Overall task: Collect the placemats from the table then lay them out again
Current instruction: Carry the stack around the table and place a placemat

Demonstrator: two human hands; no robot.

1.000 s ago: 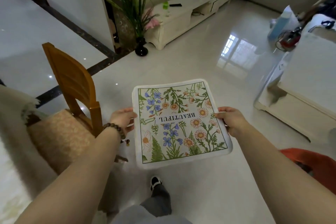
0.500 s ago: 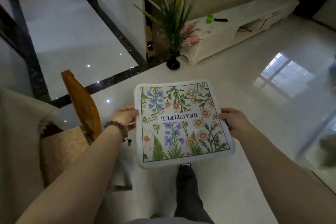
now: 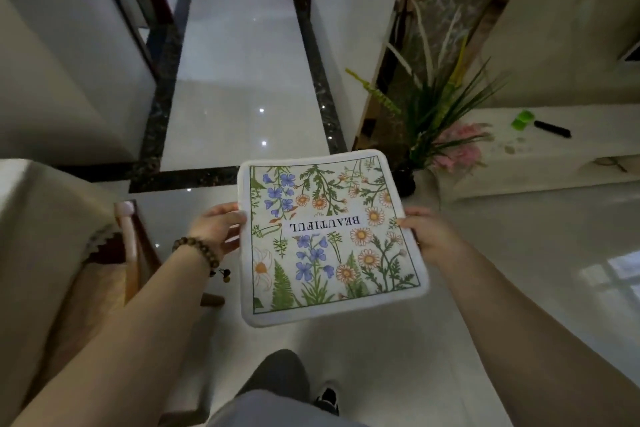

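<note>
In the head view, a person is holding a square white-bordered fabric placemat (image 3: pixel 329 239), printed with blue and orange flowers, green ferns and the word BEAUTIFUL, out in front of the body. It is hanging in the air above the glossy pale tiled floor (image 3: pixel 249 80), roughly flat and tipped a little toward the camera, with the printed word reading upside down from here. It is touching no table.

The left hand (image 3: pixel 216 229) is gripping the placemat's left edge, its thumb lying on the top face and its fingers curling underneath. A brown wooden bead bracelet (image 3: pixel 197 248) is sitting on that wrist. The right hand (image 3: pixel 429 236) is pinching the right edge in the same way, thumb on the border and fingers tucked below.

At the far left, a cream tablecloth with a scalloped trim (image 3: pixel 41 236) is draping down over a table edge, and a wooden chair (image 3: pixel 133 246) is standing just beside it. Past the placemat, a green grassy plant with pink flowers (image 3: pixel 440 114) is rising from a small black vase (image 3: pixel 403 180), next to a low white cabinet (image 3: pixel 554 159). A small green object (image 3: pixel 522 118) and a slim black object (image 3: pixel 552 129) are lying on the cabinet top. Below the placemat, a grey trouser leg (image 3: pixel 277 374) and a dark shoe (image 3: pixel 327 399) are showing.
</note>
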